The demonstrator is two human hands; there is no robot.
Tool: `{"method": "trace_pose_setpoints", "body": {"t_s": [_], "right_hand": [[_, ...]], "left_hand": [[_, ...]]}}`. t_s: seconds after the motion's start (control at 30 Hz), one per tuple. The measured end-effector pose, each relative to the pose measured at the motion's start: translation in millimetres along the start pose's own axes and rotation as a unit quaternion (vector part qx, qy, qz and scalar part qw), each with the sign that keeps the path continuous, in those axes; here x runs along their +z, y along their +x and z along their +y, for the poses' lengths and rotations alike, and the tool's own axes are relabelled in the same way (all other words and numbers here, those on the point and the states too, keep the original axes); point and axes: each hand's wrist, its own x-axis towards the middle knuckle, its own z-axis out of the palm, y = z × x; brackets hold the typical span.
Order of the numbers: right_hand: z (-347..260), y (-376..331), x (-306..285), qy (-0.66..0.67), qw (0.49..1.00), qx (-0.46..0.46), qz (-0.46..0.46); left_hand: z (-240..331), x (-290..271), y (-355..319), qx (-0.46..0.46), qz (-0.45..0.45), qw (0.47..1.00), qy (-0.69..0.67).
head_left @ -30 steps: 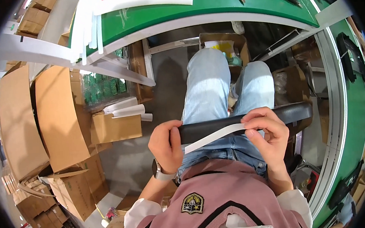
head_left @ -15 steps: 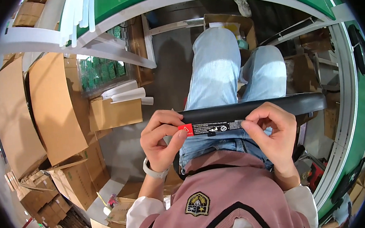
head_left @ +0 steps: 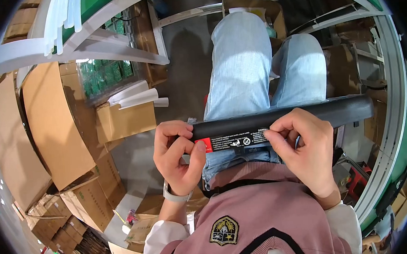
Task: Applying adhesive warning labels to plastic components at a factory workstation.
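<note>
A long black bar (head_left: 315, 111) with a rounded right end lies across my lap. Along its near side runs a narrow black-and-red warning label (head_left: 230, 143). My left hand (head_left: 180, 159) is closed at the label's red end, thumb on its edge and fingers curled at the bar. At the other end, my right hand (head_left: 301, 148) pinches the label between thumb and forefinger. Whether the label is stuck to the bar along its whole length, I cannot tell. Part of the bar's left end is hidden behind my left hand.
Large cardboard boxes (head_left: 47, 123) stand on the left, beside a small carton with white rolled tubes (head_left: 137, 97). A green-topped bench with a white frame (head_left: 106, 20) curves ahead and along the right. An open carton (head_left: 276, 20) sits beyond my knees.
The bar and label have tilted slightly, their right side now higher in view. Both hands keep their pinch at the label's ends. The whole view has shifted a little.
</note>
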Motion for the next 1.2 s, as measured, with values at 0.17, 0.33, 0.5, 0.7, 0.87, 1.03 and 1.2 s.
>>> {"method": "trace_pose_setpoints", "body": {"t_s": [0.17, 0.33, 0.5, 0.7, 0.87, 1.03, 1.2], "right_hand": [[0.4, -0.4, 3.9, -0.007, 1.0, -0.021, 0.007], [0.4, -1.1, 6.0, -0.03, 0.999, -0.04, 0.017], [-2.3, -1.4, 5.5, -0.021, 0.999, -0.024, 0.005], [-1.9, -1.7, 6.3, -0.017, 1.0, -0.022, 0.004], [-3.4, -2.3, 6.7, -0.017, 1.0, -0.016, 0.005], [-1.2, -1.7, 8.7, -0.021, 0.999, -0.034, 0.003], [0.3, -2.5, 7.9, -0.011, 0.999, -0.034, 0.005]], "left_hand": [[-0.9, 0.2, 0.7, 0.011, 0.007, 1.0, 0.009], [-0.8, -0.4, 0.9, 0.017, 0.003, 1.0, 0.013], [-4.6, -3.9, 0.0, -0.026, -0.008, 0.999, -0.034], [-7.9, -6.0, -1.6, -0.006, -0.022, 0.999, -0.037], [-9.0, -3.0, -2.5, 0.01, -0.004, 1.0, -0.018], [-7.3, -3.0, -1.1, 0.008, -0.008, 1.0, -0.001], [-9.2, -4.9, -3.7, 0.016, -0.012, 1.0, -0.022]]}}
